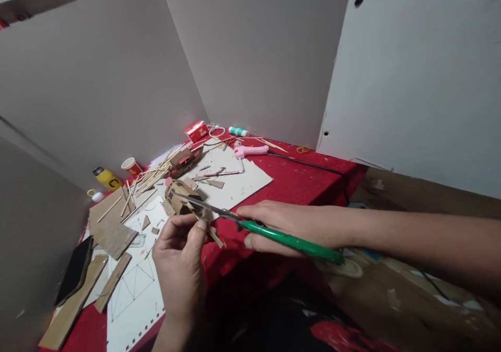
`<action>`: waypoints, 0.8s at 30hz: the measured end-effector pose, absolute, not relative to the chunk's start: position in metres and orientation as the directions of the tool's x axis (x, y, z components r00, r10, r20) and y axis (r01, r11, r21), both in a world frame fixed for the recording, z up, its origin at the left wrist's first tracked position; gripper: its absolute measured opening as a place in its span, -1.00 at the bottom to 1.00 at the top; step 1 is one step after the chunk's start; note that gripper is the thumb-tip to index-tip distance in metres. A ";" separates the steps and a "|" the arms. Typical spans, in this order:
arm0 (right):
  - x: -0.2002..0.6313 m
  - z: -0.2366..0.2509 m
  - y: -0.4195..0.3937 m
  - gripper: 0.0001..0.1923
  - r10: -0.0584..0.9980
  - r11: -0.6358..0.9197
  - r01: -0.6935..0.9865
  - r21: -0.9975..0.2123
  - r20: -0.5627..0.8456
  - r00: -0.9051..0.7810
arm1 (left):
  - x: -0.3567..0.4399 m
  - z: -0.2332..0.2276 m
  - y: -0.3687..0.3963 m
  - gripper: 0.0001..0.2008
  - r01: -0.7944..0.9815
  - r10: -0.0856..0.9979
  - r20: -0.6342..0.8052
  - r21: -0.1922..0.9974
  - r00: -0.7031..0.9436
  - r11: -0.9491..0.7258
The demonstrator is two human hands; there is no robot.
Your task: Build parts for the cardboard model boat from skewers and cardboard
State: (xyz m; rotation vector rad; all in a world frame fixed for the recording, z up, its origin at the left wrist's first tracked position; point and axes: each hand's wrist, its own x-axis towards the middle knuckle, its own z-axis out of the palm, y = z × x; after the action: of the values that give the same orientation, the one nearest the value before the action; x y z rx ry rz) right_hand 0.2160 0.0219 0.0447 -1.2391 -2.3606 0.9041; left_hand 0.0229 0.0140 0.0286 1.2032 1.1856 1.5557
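Note:
My left hand [178,258] pinches a thin strip of cardboard [215,236] between thumb and fingertips. In my right hand [282,219] is a pair of scissors with green handles [293,242], its blades pointing left just above my left fingertips. Whether the blades touch the strip I cannot tell. Behind the blades sits a folded cardboard piece with dark print [180,191]; part of it is hidden by the scissors and my left hand. A drawing of triangles on white paper [133,284] lies beside my left wrist.
A pink glue gun [252,151] with a black cord rests at the back, near a glue stick [238,132] and a red box [197,131]. Thin wooden sticks [156,174], a brown model boat [186,161], a paper cup [131,167], a yellow bottle [107,179] and a phone [74,271] are leftward.

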 end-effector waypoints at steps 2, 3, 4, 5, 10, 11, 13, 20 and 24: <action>0.218 0.045 0.020 -0.83 0.828 0.425 0.638 -0.642 -0.009 -0.561 | 0.020 0.030 0.014 -0.86 -0.100 0.960 0.198 0.970 -0.200 -0.221; 0.219 0.044 0.018 -0.80 0.841 0.429 0.662 -0.615 0.004 -0.541 | 0.019 0.030 0.014 -0.86 -0.115 0.960 0.196 0.968 -0.201 -0.222; 0.219 0.043 0.017 -0.76 0.858 0.427 0.693 -0.581 0.018 -0.513 | 0.020 0.031 0.014 -0.86 -0.124 0.959 0.195 0.967 -0.203 -0.223; 0.218 0.042 0.016 -0.73 0.876 0.420 0.728 -0.542 0.033 -0.481 | 0.020 0.032 0.014 -0.85 -0.128 0.958 0.197 0.966 -0.207 -0.226; 0.210 0.035 0.016 -0.59 0.913 0.408 0.848 -0.337 0.144 -0.382 | 0.029 0.032 0.010 -0.89 -0.080 0.945 0.239 0.962 -0.226 -0.262; 0.208 0.034 0.017 -0.58 0.911 0.412 0.856 -0.313 0.166 -0.378 | 0.031 0.032 0.009 -0.89 -0.062 0.940 0.253 0.960 -0.228 -0.273; 0.206 0.034 0.018 -0.57 0.907 0.416 0.863 -0.288 0.195 -0.373 | 0.035 0.031 0.007 -0.88 -0.029 0.930 0.287 0.953 -0.229 -0.302; 0.204 0.033 0.019 -0.57 0.883 0.432 0.873 -0.226 0.301 -0.359 | 0.043 0.027 0.004 -0.92 0.023 0.888 0.365 0.927 -0.280 -0.374; 0.204 0.029 0.022 -0.58 0.842 0.447 0.877 -0.176 0.416 -0.345 | 0.048 0.025 0.002 -0.91 0.039 0.864 0.385 0.918 -0.323 -0.394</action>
State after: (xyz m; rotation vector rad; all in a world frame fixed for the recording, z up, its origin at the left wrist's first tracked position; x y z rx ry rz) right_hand 0.2039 0.0220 0.0291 -1.4437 -2.2552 -0.1067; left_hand 0.0476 0.0023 0.0247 1.3076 1.2088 1.7805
